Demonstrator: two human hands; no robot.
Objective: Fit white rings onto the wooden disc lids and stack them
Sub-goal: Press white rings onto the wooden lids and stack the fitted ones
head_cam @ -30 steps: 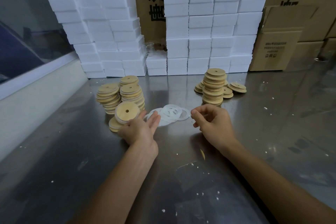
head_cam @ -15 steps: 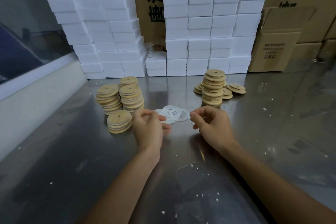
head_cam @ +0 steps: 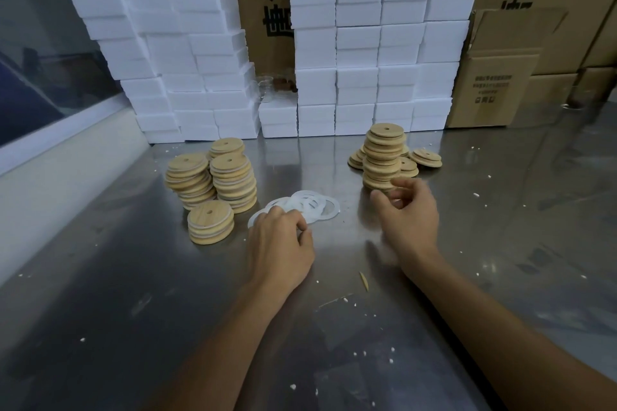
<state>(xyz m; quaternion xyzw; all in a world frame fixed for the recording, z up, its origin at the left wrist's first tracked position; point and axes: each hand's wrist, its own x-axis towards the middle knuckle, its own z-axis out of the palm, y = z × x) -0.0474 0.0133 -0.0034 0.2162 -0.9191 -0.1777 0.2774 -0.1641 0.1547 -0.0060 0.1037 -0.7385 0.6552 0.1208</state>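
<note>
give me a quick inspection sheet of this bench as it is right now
surface: steel bench, scuffed, reflective.
job's things: pile of white rings at centre; ringed lid stacks to the left, the short front stack nearest; plain lid stack to the right, loose lids beside it.
clutter: white crumbs scattered; a wood sliver.
grippers: left hand on the ring pile, fingers curled on a ring; right hand by the foot of the plain stack, fingers curled, holding nothing visible.
cables: nothing seen.
surroundings: white foam boxes stacked behind; cardboard cartons at right.
</note>
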